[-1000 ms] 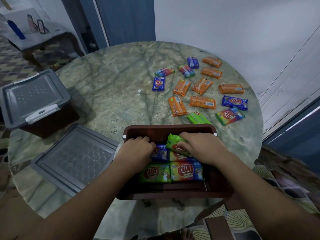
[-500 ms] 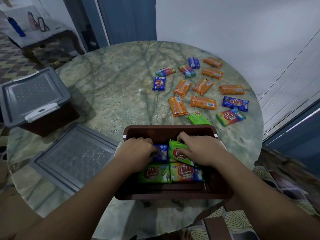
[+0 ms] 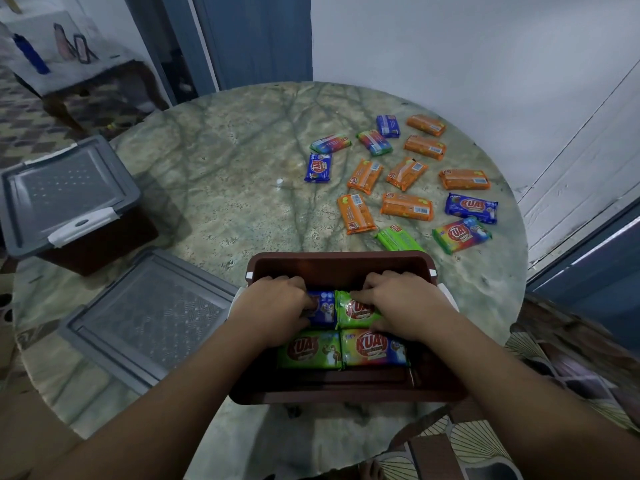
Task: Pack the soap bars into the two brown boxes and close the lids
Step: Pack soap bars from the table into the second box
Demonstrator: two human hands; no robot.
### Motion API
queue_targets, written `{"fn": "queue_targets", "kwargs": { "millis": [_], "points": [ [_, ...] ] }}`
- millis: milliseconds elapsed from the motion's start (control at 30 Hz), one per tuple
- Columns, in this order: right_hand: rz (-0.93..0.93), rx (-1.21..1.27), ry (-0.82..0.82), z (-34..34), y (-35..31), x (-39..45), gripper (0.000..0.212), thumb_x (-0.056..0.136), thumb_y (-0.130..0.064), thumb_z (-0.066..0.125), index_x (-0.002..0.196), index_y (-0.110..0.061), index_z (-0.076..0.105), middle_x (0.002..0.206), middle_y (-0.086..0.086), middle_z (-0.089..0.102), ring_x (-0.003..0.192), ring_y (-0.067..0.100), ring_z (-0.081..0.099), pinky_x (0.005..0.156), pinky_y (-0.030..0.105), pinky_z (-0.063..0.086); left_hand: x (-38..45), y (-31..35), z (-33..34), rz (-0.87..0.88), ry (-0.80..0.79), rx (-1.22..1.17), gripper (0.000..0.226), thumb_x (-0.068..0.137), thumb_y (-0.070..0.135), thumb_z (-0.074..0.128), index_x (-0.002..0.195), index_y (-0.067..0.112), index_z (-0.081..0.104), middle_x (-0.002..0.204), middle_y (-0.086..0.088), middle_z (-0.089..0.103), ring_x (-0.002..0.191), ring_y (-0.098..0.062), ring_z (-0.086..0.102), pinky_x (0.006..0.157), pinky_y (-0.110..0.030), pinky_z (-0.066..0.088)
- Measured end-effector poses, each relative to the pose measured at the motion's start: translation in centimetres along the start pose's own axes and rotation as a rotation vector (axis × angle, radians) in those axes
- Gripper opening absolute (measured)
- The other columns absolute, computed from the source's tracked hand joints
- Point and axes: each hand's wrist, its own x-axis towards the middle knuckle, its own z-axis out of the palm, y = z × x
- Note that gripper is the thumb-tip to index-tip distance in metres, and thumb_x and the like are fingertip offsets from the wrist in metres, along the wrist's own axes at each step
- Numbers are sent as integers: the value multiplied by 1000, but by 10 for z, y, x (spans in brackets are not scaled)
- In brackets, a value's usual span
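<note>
A round, green-veined marble tabletop (image 3: pixel 225 188) fills the frame, pale walls and blue door frames behind it. At lower centre the open brown plastic box (image 3: pixel 332 268) holds four wrapped soap bars (image 3: pixel 375 348) lying flat. The left hand (image 3: pixel 277 306) presses a blue bar, fingers curled down; the right hand (image 3: pixel 401 306) flattens a green one, its grip spread rather than pinching. The bars look light, stiff and glossy-slick, best pinched across their long edges. Loose orange and blue bars (image 3: pixel 407 206) lie upper right; a grey lid (image 3: pixel 145 317) and a second, lidded box (image 3: pixel 65 199) sit at left.

Both hands (image 3: pixel 341 306) flat on 4 soap bars (image 3: pixel 349 327) (open brown box (image 3: pixel 336 263)).
</note>
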Motion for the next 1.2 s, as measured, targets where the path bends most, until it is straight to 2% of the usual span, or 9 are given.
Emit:
{"fn": "queue_targets", "kwargs": {
  "millis": [67, 133, 233, 267, 333, 433, 600, 867, 1200],
  "points": [
    [6, 29, 41, -2, -1, 0, 63, 93, -55, 65, 150, -36, 48, 135, -2, 51, 120, 22, 52, 94, 41, 47, -1, 0, -2, -6, 87, -98, 29, 95, 46, 55, 116, 33, 70, 113, 5, 60, 105, -21, 56, 87, -40, 47],
    [26, 109, 188, -5, -3, -3, 50, 93, -62, 58, 133, -32, 60, 117, -3, 52, 108, 20, 53, 86, 38, 46, -5, 0, -2, -42, 314, -193, 22, 92, 39, 65, 107, 24, 72, 108, 2, 58, 102, -23, 53, 86, -41, 46],
    [152, 143, 504, -6, 1, -8, 41, 91, -61, 60, 116, -29, 57, 105, -4, 46, 99, 19, 47, 85, 38, 44, -14, 0, -1, -324, 681, -251, 31, 86, 36, 74, 110, 18, 65, 114, -4, 51, 108, -27, 44, 93, -43, 43],
    [214, 154, 543, -6, 3, -8, 44, 90, -60, 62, 122, -29, 55, 109, -2, 47, 102, 20, 47, 89, 40, 44, -15, -1, -2, -436, 685, -293, 40, 86, 41, 73, 118, 20, 61, 119, -6, 47, 113, -28, 40, 97, -44, 41],
    [287, 183, 492, -4, 7, -7, 56, 91, -60, 60, 138, -32, 48, 122, 1, 49, 114, 23, 47, 98, 42, 41, -10, -4, -1, -554, 501, -359, 60, 86, 56, 69, 132, 24, 51, 128, -6, 42, 119, -28, 37, 101, -45, 42],
    [357, 194, 372, -3, 10, -1, 46, 100, -59, 48, 140, -37, 42, 124, -1, 55, 117, 24, 50, 99, 43, 40, 5, -10, -4, -541, 262, -444, 58, 87, 65, 63, 127, 26, 47, 123, -4, 43, 116, -27, 42, 93, -39, 46],
    [475, 242, 338, -8, 16, -8, 31, 103, -55, 45, 127, -36, 44, 116, 0, 56, 114, 24, 50, 92, 42, 41, 30, -16, -7, -430, 245, -425, 37, 94, 51, 62, 113, 24, 45, 112, -5, 43, 110, -29, 44, 88, -38, 44],
    [690, 270, 325, -2, 32, -30, 30, 102, -52, 48, 126, -33, 48, 120, 1, 56, 116, 26, 50, 90, 43, 41, 89, -7, -24, -252, 199, -356, 35, 96, 51, 60, 114, 26, 44, 116, -7, 46, 111, -28, 46, 89, -42, 50],
    [760, 279, 321, -1, 31, -30, 31, 102, -52, 48, 126, -32, 46, 118, 3, 56, 114, 27, 50, 90, 44, 40, 103, -9, -27, -176, 189, -322, 35, 96, 51, 59, 113, 25, 44, 116, -7, 45, 110, -28, 47, 87, -40, 48]
  ]
}}
